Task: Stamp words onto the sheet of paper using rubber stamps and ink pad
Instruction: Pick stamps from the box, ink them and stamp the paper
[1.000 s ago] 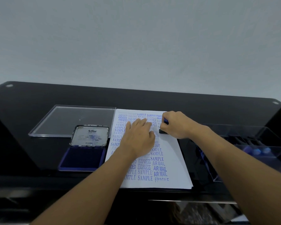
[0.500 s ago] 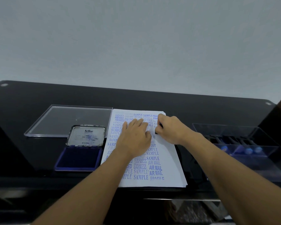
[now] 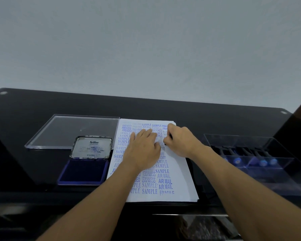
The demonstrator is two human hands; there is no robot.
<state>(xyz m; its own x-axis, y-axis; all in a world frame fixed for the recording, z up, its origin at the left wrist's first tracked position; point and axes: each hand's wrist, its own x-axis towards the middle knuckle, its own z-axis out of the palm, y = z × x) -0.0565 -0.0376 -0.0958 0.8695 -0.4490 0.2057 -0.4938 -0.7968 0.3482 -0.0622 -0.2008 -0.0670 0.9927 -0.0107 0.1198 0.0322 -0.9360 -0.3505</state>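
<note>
Left hand (image 3: pixel 142 150): flat, fingers straight, pressing the sheet of paper (image 3: pixel 177 180). Right hand (image 3: pixel 178 142): just beside it, fingers curled round a rubber stamp (image 3: pixel 170 136) that is mostly hidden, only a dark sliver showing, set down on the sheet's upper part. The ink pad (image 3: pixel 83 171) lies open left of the left hand. A clear box (image 3: pixel 250 153) of stamps sits right of the right hand, well apart.

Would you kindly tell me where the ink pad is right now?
In the head view, the ink pad lies open just left of the paper, in front of the clear lid.
</note>
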